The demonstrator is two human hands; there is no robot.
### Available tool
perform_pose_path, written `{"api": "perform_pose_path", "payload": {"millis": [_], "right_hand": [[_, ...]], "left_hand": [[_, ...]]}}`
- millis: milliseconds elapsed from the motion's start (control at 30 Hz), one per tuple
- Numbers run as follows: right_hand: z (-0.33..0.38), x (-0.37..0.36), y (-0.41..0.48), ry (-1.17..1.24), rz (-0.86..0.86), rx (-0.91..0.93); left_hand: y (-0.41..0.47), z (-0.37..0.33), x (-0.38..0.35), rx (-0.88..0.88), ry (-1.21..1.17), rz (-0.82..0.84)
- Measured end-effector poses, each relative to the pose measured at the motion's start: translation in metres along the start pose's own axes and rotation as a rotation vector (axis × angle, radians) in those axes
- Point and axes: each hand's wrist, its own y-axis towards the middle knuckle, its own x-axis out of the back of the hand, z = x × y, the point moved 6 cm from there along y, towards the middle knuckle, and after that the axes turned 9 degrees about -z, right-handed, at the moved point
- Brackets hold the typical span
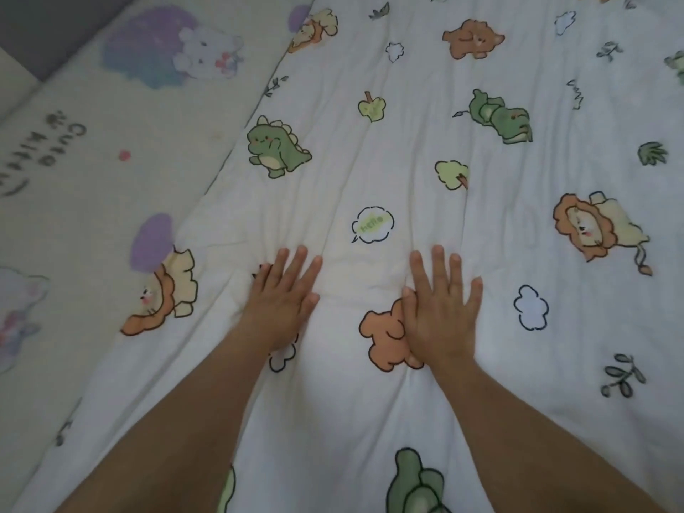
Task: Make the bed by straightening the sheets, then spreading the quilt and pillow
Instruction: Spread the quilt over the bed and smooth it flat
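"Head view: where are our 2 hands?"

"Both lie palm down on the quilt (407, 142), near each other but not touching. Our left hand (283, 301) is flat, its fingers straight and close together, holding nothing."

"And the other 1?"

"Our right hand (442, 309) is flat too, fingers spread wider, gripping nothing. Its thumb side covers part of an orange bear print (381, 338)."

"Where does the quilt lie?"

"It fills the middle and right of the picture (white, printed with cartoon animals). Its left edge runs on a slant from the top middle down to the lower left, and it lies over the sheet (92, 142), which shows bare on the left with a kitten print and some lettering."

"What sits between our hands?"

"A little beyond them, a 'Hello' speech bubble (372, 224). A lion print (163, 294) sits just left of our left hand, at the quilt's edge, and a green dinosaur print (275, 146) lies farther up."

"Is the cloth smooth?"

"Not fully: soft creases run lengthwise past our fingers. At the top left corner we see a grey surface (55, 27); we cannot tell what it is."
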Motion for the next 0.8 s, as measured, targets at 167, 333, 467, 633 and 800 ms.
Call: {"api": "perform_pose_path", "payload": {"millis": [167,333,467,633,800], "right_hand": [[0.001,0.003,0.004,0.010,0.006,0.007],[0.003,0.008,-0.010,0.034,0.234,-0.039],[0.018,0.031,-0.053,0.062,0.342,-0.048],[0.030,0.068,-0.135,0.068,0.307,0.106],[0.049,0.097,-0.214,0.150,0.333,0.151]], "left_hand": [[0.000,-0.006,0.011,0.027,0.027,0.106],[-0.053,-0.024,0.019,0.017,-0.025,0.219],[-0.109,-0.029,0.023,-0.037,-0.056,0.234],[-0.183,-0.017,0.032,-0.123,-0.033,0.283],[-0.237,-0.022,0.043,-0.166,-0.125,0.361]]}}
